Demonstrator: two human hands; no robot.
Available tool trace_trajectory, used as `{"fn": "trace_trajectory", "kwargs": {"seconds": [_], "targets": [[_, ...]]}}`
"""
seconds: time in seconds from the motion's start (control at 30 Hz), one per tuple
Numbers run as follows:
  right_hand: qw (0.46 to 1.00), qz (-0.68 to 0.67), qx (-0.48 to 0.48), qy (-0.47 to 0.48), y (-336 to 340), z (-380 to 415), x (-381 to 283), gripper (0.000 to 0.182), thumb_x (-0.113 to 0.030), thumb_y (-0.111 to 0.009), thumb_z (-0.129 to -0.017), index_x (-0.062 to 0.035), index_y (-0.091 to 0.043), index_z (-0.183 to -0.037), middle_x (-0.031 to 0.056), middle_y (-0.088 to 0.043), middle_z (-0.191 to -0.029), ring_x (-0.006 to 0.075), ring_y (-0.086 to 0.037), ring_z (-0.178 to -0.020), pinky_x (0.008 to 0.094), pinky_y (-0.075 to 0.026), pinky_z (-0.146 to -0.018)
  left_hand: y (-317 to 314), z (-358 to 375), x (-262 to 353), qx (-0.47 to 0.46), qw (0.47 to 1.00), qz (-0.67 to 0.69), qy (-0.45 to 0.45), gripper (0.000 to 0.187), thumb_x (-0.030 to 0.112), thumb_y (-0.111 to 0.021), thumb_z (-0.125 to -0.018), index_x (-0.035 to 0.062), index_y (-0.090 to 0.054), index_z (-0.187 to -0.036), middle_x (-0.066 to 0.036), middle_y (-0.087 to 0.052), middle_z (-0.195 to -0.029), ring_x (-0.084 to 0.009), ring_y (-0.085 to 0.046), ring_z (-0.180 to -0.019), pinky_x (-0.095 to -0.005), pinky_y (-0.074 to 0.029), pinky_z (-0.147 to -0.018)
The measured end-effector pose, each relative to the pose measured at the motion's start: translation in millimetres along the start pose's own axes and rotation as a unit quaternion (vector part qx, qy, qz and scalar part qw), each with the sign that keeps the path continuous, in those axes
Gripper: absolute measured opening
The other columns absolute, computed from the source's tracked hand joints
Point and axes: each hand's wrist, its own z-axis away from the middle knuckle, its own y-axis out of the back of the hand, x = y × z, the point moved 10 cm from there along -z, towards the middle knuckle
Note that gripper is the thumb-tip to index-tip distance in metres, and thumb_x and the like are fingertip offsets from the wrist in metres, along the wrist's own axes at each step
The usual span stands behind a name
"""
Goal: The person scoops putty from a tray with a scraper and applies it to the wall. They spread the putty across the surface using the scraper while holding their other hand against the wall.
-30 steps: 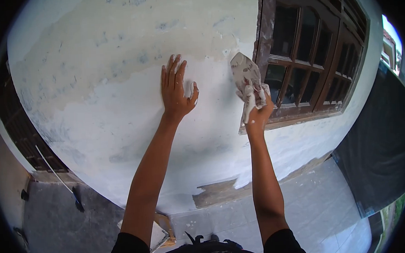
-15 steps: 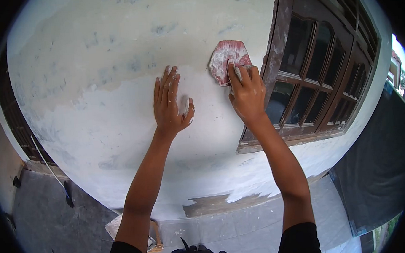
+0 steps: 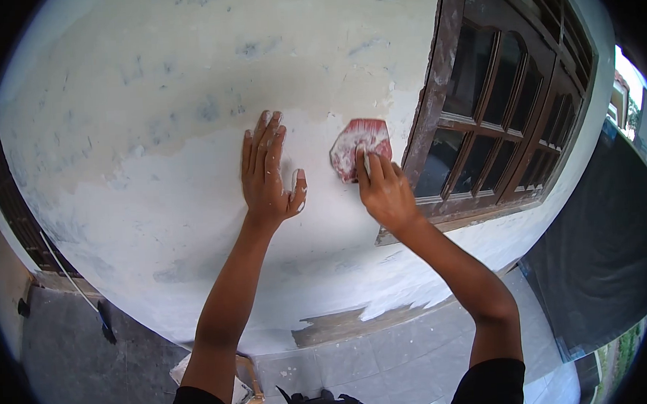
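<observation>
My left hand (image 3: pixel 265 174) lies flat against the plastered wall (image 3: pixel 152 138), fingers together and pointing up, thumb out to the right, holding nothing. My right hand (image 3: pixel 383 190) presses a reddish, dust-whitened sheet of sandpaper (image 3: pixel 358 146) against the wall just left of the window frame. The fingertips rest on the sheet's lower right part. Both hands are smeared with white dust.
A dark brown wooden window (image 3: pixel 495 120) with several panes stands right of the hands. Grey floor tiles (image 3: pixel 390 352) run below the wall. A thin stick tool (image 3: pixel 79 288) leans at the lower left. A dark sheet (image 3: pixel 597 253) hangs at right.
A second ago my right hand held the sheet off the wall by the window. It then pressed the sheet to the wall and has slid it downward. My left hand stayed put.
</observation>
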Motion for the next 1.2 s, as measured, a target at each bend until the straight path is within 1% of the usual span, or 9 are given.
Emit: {"fn": "trace_trajectory", "kwargs": {"seconds": [0.2,0.33,0.47,0.57,0.63,0.93,1.07,1.13,1.2], "targets": [[0.979,-0.184,-0.028,-0.081,31,55,-36,0.049,0.003,-0.059,-0.072,0.0076,-0.058,-0.121,0.0136,-0.054,-0.089,0.0249,-0.059,-0.082,0.0329,-0.053,-0.07,3,2,4,-0.006,1.0,0.019,-0.009,0.052,0.027,-0.041,-0.092,0.002,-0.041,-0.138,-0.019,-0.046,-0.142,-0.0371,-0.041,-0.135,-0.0548,-0.023,-0.111],[0.796,-0.528,-0.097,-0.28,33,78,-14,0.042,0.007,-0.052,-0.075,0.0055,-0.058,-0.116,0.0156,-0.054,-0.096,0.0292,-0.062,-0.086,0.0307,-0.05,-0.075,4,0,2,0.014,1.0,0.0,-0.012,0.051,0.026,-0.038,-0.091,0.0013,-0.042,-0.137,-0.017,-0.048,-0.141,-0.0344,-0.042,-0.134,-0.0518,-0.025,-0.112],[0.515,-0.726,0.0,-0.456,11,91,22,0.024,-0.009,-0.046,-0.097,0.0012,-0.059,-0.115,0.0097,-0.062,-0.098,0.01,-0.058,-0.084,0.023,-0.047,-0.065,3,1,0,0.003,1.0,0.01,-0.005,0.052,0.025,-0.039,-0.092,0.0026,-0.039,-0.138,-0.017,-0.046,-0.142,-0.0375,-0.04,-0.135,-0.056,-0.023,-0.111],[0.548,-0.721,-0.022,-0.423,13,80,45,0.025,-0.013,-0.048,-0.098,0.0008,-0.058,-0.117,0.009,-0.064,-0.102,0.0106,-0.059,-0.09,0.0246,-0.049,-0.072,2,0,1,-0.003,1.0,0.001,-0.004,0.051,0.025,-0.039,-0.092,0.0028,-0.039,-0.138,-0.017,-0.046,-0.142,-0.0374,-0.039,-0.136,-0.0559,-0.022,-0.112],[0.524,-0.741,0.032,-0.419,19,74,60,0.032,-0.005,-0.053,-0.095,0.0017,-0.054,-0.126,0.0101,-0.063,-0.117,0.0172,-0.06,-0.106,0.0301,-0.046,-0.096,3,-1,3,0.004,1.0,-0.013,-0.012,0.053,0.02,-0.043,-0.088,0.0013,-0.042,-0.137,-0.017,-0.048,-0.141,-0.0338,-0.041,-0.135,-0.0509,-0.025,-0.113],[0.583,-0.678,0.056,-0.445,2,81,105,0.037,-0.001,-0.065,-0.086,0.0022,-0.057,-0.122,0.0089,-0.063,-0.111,0.0148,-0.06,-0.102,0.0276,-0.047,-0.089,1,-2,8,0.004,0.998,-0.06,-0.009,0.055,0.018,-0.046,-0.085,0.0025,-0.042,-0.138,-0.017,-0.048,-0.141,-0.0348,-0.042,-0.135,-0.0525,-0.027,-0.111],[0.716,-0.564,0.127,-0.391,30,71,118,0.034,0.005,-0.065,-0.08,0.0033,-0.063,-0.114,0.0123,-0.06,-0.105,0.0199,-0.06,-0.096,0.0287,-0.047,-0.087,1,-1,8,0.008,0.997,-0.083,-0.005,0.055,0.017,-0.047,-0.084,0.0031,-0.043,-0.138,-0.017,-0.049,-0.141,-0.0352,-0.042,-0.135,-0.0529,-0.027,-0.111],[0.883,-0.384,0.168,-0.212,80,45,105,0.055,0.013,-0.063,-0.066,0.0001,-0.062,-0.12,0.0159,-0.059,-0.106,0.0276,-0.061,-0.096,0.0312,-0.048,-0.087,0,-2,9,0.005,0.996,-0.09,-0.01,0.056,0.016,-0.048,-0.084,0.0034,-0.043,-0.138,-0.017,-0.049,-0.14,-0.0351,-0.042,-0.135,-0.0525,-0.028,-0.111],[0.889,-0.387,0.182,-0.164,76,43,96,0.073,0.013,-0.062,-0.054,-0.0033,-0.06,-0.125,0.0187,-0.056,-0.109,0.0359,-0.057,-0.1,0.0373,-0.048,-0.088,0,-2,8,0.005,0.995,-0.097,-0.006,0.056,0.016,-0.048,-0.083,0.0036,-0.042,-0.138,-0.017,-0.049,-0.14,-0.035,-0.042,-0.135,-0.0524,-0.028,-0.111]]}}
